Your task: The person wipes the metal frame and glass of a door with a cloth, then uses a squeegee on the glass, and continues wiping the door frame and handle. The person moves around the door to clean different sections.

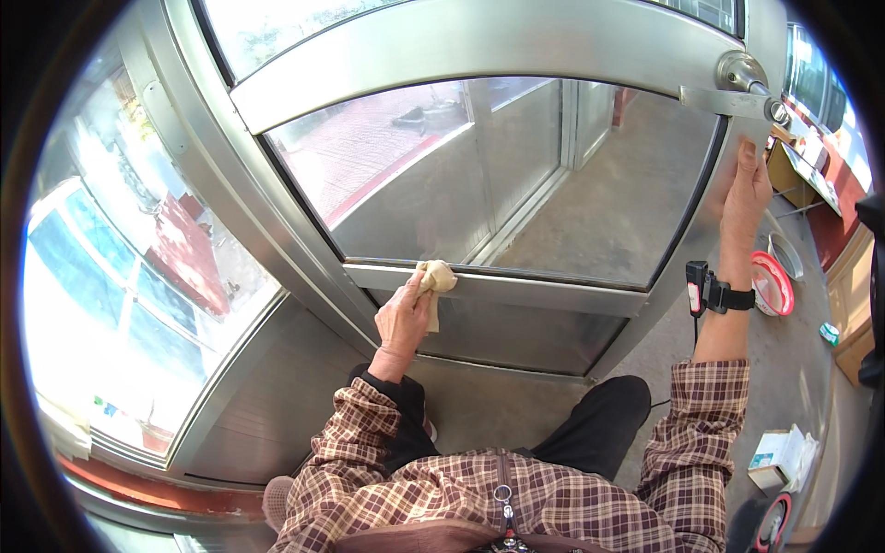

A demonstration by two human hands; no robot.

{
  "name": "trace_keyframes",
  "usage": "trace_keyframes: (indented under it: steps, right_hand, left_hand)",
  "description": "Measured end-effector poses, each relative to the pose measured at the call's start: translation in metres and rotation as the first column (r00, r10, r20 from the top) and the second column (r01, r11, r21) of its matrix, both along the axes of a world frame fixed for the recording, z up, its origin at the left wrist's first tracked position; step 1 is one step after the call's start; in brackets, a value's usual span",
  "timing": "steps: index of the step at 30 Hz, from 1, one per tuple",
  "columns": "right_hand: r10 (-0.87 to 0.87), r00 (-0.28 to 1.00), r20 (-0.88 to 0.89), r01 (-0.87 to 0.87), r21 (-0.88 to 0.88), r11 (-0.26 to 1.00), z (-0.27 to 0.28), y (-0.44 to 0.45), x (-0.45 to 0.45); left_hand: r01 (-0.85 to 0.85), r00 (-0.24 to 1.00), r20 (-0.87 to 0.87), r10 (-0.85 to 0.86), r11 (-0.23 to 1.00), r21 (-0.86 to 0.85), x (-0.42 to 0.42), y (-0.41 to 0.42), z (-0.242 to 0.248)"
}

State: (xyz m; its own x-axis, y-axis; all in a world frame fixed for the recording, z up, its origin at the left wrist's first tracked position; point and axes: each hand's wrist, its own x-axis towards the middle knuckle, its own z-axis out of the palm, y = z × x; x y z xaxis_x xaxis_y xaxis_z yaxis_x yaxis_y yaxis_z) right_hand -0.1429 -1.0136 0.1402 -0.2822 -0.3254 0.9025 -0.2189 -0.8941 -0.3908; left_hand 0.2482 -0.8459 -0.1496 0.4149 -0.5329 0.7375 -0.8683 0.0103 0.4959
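Observation:
My left hand (404, 314) holds a bunched cream-coloured cloth (437, 276) against the metal rail (539, 292) under the door's glass pane (484, 180). A loose end of the cloth hangs below my fingers. My right hand (747, 183) grips the outer edge of the metal-framed door (695, 242), just under its lever handle (733, 104). The thumb lies on the near face, while the other fingers are mostly hidden behind the edge. Through the pane show a concrete floor and metal-panelled partitions.
A window frame (228, 387) adjoins on the left. To the right, a red-rimmed basin (773, 283) and a metal basin (786, 254) rest on the concrete floor (719, 415). A small green-and-white packet (829, 334) and a white box (773, 460) lie nearer the right rim.

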Motion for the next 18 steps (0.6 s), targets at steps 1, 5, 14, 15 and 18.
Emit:
trace_keyframes:
  steps: [1, 5, 14, 15, 18]
  right_hand:
    - [0.012, 1.0, 0.011, -0.011, -0.015, 1.0, 0.0, 0.0, 0.0]
    - [0.017, 1.0, 0.007, -0.017, -0.032, 0.999, 0.0, 0.0, -0.001]
    - [0.015, 1.0, 0.018, -0.015, 0.002, 1.0, 0.0, -0.006, -0.005]
    - [0.01, 0.999, 0.031, -0.01, 0.0, 1.0, 0.0, -0.006, -0.006]
    - [0.001, 0.999, 0.055, -0.002, 0.026, 1.0, 0.001, -0.005, -0.008]
  left_hand:
    - [-0.04, 0.999, -0.008, 0.04, 0.999, -0.01, 0.005, 0.002, -0.001]
    - [0.03, 0.998, -0.053, -0.032, 0.998, -0.047, -0.002, -0.003, -0.004]
    - [-0.102, 0.995, -0.021, 0.101, 0.992, -0.076, -0.004, -0.005, -0.008]
    - [-0.091, 0.996, -0.01, 0.091, 0.996, -0.019, -0.003, -0.004, -0.007]
    - [-0.029, 0.999, -0.019, 0.029, 0.999, -0.013, -0.008, -0.001, 0.003]
